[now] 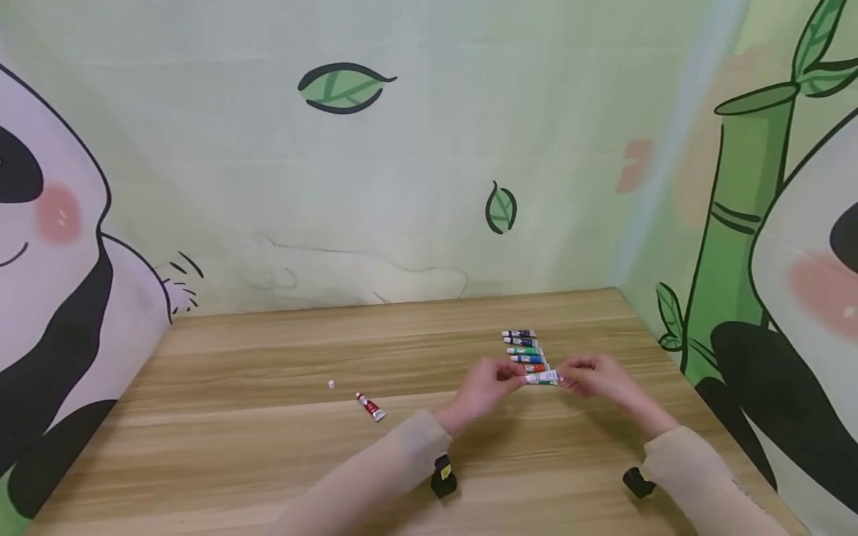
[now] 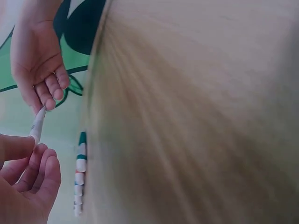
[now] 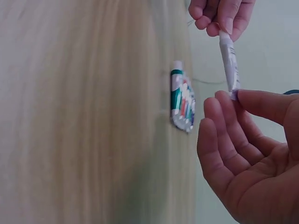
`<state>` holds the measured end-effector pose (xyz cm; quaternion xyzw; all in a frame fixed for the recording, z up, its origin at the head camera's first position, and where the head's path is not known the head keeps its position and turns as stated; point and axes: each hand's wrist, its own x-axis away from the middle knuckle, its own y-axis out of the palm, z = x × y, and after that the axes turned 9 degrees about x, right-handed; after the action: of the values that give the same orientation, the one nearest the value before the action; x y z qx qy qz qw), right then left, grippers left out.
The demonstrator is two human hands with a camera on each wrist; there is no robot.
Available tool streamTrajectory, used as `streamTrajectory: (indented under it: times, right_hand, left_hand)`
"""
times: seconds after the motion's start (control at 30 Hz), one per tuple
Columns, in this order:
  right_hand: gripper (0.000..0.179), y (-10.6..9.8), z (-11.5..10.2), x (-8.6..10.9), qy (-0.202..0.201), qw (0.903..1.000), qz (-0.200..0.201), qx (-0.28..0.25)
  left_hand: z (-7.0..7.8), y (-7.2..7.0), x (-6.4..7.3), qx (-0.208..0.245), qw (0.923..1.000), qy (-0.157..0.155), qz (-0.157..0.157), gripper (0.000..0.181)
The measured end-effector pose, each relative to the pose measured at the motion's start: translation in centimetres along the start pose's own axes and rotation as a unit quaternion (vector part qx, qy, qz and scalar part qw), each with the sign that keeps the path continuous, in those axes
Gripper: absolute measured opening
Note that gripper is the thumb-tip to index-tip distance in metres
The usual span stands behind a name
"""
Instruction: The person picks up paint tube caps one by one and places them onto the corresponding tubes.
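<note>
Between my two hands a white paint tube (image 3: 230, 65) is held up above the tabletop. My left hand (image 1: 488, 387) pinches its cap end between thumb and fingers. At the other end, my right hand (image 1: 596, 378) pinches the flat crimped tail between thumb and forefinger. Just behind and below the tube lies a row of several paint tubes (image 1: 525, 351) in dark, green, blue and red, their white caps toward the left. The nearest one, a green tube (image 3: 176, 95), shows plainly in the right wrist view.
On the wooden table (image 1: 268, 461), left of my hands, lies a dark red paint tube (image 1: 371, 406) with its end toward a small white cap (image 1: 331, 384). A printed cloth backdrop (image 1: 429, 164) stands along the table's back and sides.
</note>
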<state>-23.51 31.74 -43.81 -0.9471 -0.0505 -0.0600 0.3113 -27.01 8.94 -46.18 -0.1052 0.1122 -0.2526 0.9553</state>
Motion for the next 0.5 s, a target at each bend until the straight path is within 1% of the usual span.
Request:
streamTrajectory:
  times: [0.13, 0.23, 0.33, 0.5]
  right_hand:
    - [0.030, 0.3, 0.9, -0.3, 0.005, 0.9998, -0.008, 0.017]
    - [0.026, 0.4, 1.4, -0.4, 0.011, 0.9995, -0.015, 0.026]
    - [0.023, 0.6, 1.6, -0.5, 0.020, 0.9990, -0.021, 0.035]
    - [0.024, 0.9, 2.0, -0.8, 0.042, 0.9981, -0.023, 0.040]
  left_hand:
    - [-0.6, 0.4, 0.1, -0.014, 0.9998, -0.008, -0.010, 0.005]
    - [-1.0, 0.6, 0.1, -0.015, 0.9994, -0.026, -0.016, 0.003]
    - [-1.4, 0.8, 0.0, -0.033, 0.9987, -0.034, -0.020, 0.003]
    - [-1.4, 0.9, -0.1, -0.090, 0.9954, -0.016, -0.028, 0.004]
